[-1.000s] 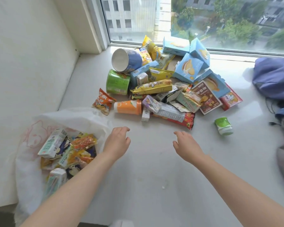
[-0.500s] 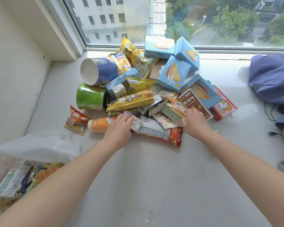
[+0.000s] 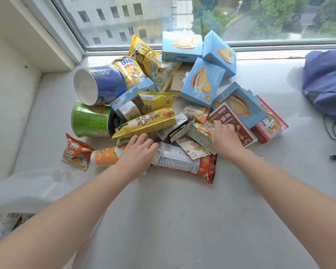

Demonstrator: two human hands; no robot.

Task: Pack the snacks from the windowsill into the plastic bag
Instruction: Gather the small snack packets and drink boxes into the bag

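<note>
Head view, only cam; both hands at near edge of snack pile on windowsill.

Left hand: palm down over near-left of pile, fingers curled together onto small packets between orange bottle and long red-and-white packet; whether anything is actually clamped, cannot tell, palm hides it.

Right hand: fingers spread, tips resting on green-edged carton and edge of brown box; touching, not closed round either.

Snacks: heaped mid-sill, far side against window; blue tub on its side over green tub at left; yellow chip bag across the middle; blue biscuit boxes far right of centre; orange crisp bag lies apart, near-left. Plastic bag near-left, well apart from pile, some packs inside at frame edge.

Handling, est.: foil packets light, soft, slippery, crush easily; pinch by sealed end seam, not the belly. Cartons light, stiff; grip across short sides. Tubs likely roll, hold round the body. Bottle prob. heaviest; grasp mid-barrel.

Purple cloth bag far right, not part of job.
</note>
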